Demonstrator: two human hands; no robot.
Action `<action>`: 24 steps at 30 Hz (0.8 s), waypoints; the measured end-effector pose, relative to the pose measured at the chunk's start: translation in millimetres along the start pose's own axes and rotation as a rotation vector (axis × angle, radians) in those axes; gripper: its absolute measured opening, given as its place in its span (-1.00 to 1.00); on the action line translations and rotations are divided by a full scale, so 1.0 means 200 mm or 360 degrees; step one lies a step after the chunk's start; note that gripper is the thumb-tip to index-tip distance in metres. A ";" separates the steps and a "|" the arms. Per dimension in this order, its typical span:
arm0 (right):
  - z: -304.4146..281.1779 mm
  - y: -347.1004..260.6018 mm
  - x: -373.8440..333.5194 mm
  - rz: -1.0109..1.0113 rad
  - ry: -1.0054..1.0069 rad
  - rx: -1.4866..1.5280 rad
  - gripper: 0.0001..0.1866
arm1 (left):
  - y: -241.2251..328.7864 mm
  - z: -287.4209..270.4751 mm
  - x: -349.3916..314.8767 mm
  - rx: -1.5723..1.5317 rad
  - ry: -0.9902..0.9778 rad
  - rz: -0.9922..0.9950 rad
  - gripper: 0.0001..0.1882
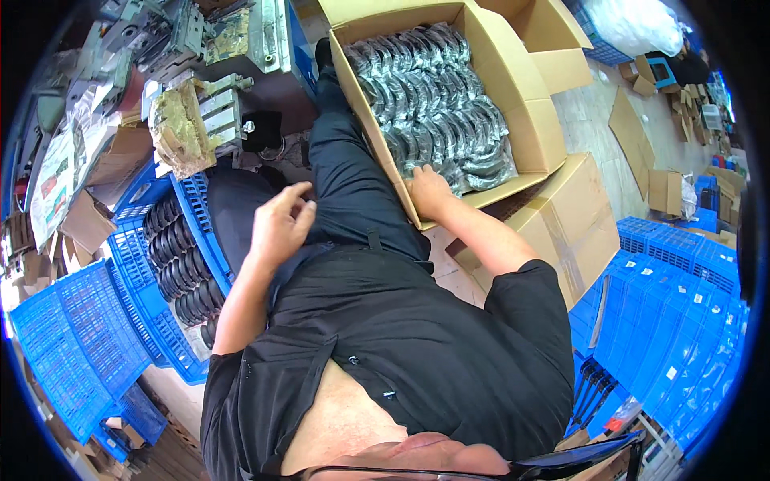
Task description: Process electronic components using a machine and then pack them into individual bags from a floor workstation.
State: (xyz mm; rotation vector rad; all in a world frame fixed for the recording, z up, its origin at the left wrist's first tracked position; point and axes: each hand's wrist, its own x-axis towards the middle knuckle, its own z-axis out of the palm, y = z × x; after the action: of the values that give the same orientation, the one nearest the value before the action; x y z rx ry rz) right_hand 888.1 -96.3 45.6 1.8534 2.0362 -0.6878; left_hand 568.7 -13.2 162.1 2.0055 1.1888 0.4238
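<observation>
A cardboard box with raised flaps stands ahead of me, slightly right. Inside it, curved dark parts in clear plastic wrap lie in several close rows. My right hand reaches into the box's near left corner, beside the wrapped parts. Its fingers are bent, and what they hold, if anything, is hidden. My left hand hovers over my lap with thumb and forefinger apart and nothing visible between them. To its left, a blue plastic crate holds rows of black curved parts without visible wrap.
Another carton lies against the box's right side, and an open one stands behind. Blue crates are stacked at right; another blue crate is at far left. Metal machinery stands at upper left.
</observation>
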 end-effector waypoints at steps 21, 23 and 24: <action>0.04 0.05 0.14 -0.0182 -0.0466 -0.0177 -0.69 | -0.55 0.28 -0.02 -0.0781 -0.0205 -0.0585 -0.60; 0.12 0.15 0.16 -0.0291 -0.0425 -0.0195 -0.71 | -0.53 0.27 -0.02 -0.0818 -0.0211 -0.0585 -0.60; 0.12 0.15 0.16 -0.0301 -0.0435 -0.0245 -0.72 | -0.52 0.25 -0.02 -0.0829 -0.0208 -0.0595 -0.60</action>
State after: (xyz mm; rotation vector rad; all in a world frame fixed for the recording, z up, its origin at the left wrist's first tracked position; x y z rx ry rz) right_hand 912.2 -79.3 4.4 1.4102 2.0351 -0.7626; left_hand 534.2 -9.8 51.9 1.3156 1.1914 0.3601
